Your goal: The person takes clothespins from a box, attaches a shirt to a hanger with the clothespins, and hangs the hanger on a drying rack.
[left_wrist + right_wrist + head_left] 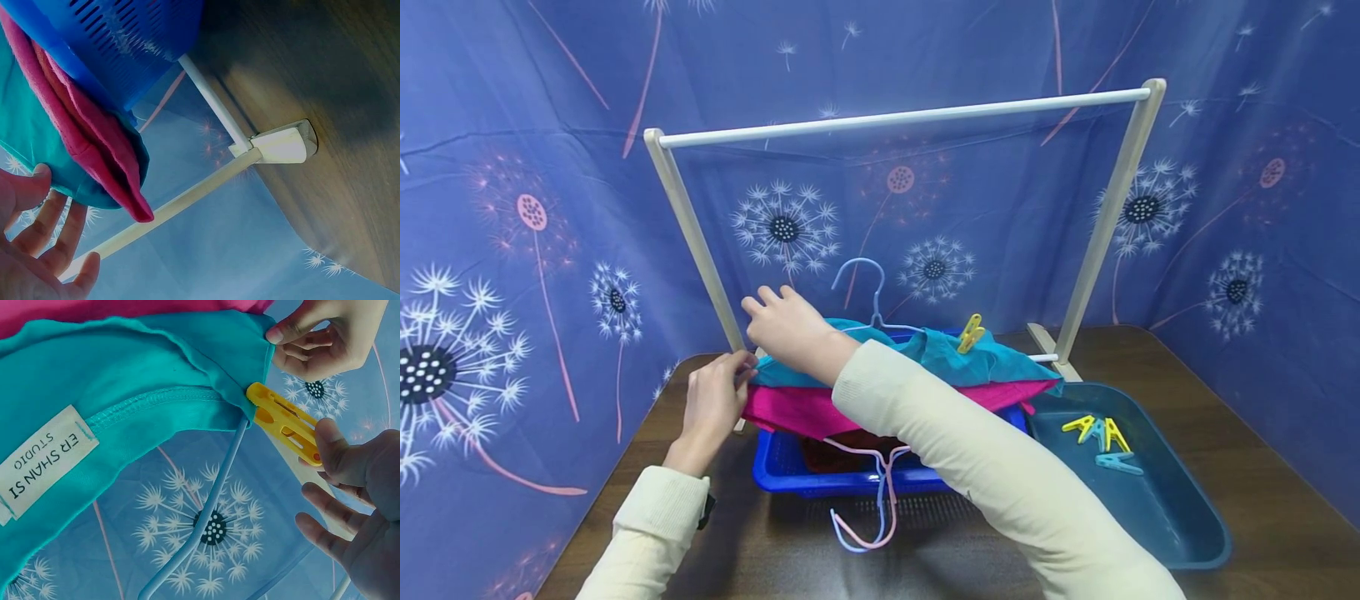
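A teal garment (955,362) with a white label (49,464) lies over a light blue hanger (201,522), whose hook points up at the back. My left hand (713,400) pinches the garment's left corner between thumb and fingers. In the right wrist view, my right hand (369,494) pinches the outer end of a yellow clothespin (284,422), whose other end meets the cloth edge and hanger. The head view hides that clothespin behind my right hand (793,329). Another yellow clothespin (971,333) clips the garment's right side. Pink cloth (797,408) lies beneath the teal.
A blue basket (775,471) stands below the cloth, with pink and blue hanger hooks (880,508) over its front edge. At right, a dark teal tray (1180,508) holds several yellow and blue clothespins (1097,433). A rack with a white bar (910,118) rises behind.
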The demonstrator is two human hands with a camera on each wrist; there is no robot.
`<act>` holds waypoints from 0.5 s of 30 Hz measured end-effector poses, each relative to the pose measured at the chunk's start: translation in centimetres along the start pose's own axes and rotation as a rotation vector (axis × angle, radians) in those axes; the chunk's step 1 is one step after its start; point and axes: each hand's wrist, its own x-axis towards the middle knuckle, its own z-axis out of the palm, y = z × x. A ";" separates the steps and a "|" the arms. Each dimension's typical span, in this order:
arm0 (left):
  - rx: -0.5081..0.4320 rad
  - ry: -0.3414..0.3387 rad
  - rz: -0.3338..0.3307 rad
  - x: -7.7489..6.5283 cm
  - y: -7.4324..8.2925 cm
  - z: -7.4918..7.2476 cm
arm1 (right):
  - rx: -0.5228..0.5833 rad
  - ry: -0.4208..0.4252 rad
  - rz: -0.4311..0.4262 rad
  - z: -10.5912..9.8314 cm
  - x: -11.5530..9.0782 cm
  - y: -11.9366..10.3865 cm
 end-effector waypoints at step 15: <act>-0.032 0.041 0.022 -0.2 -0.2 0.3 | 0.072 -0.072 0.009 0.0 0.5 0.2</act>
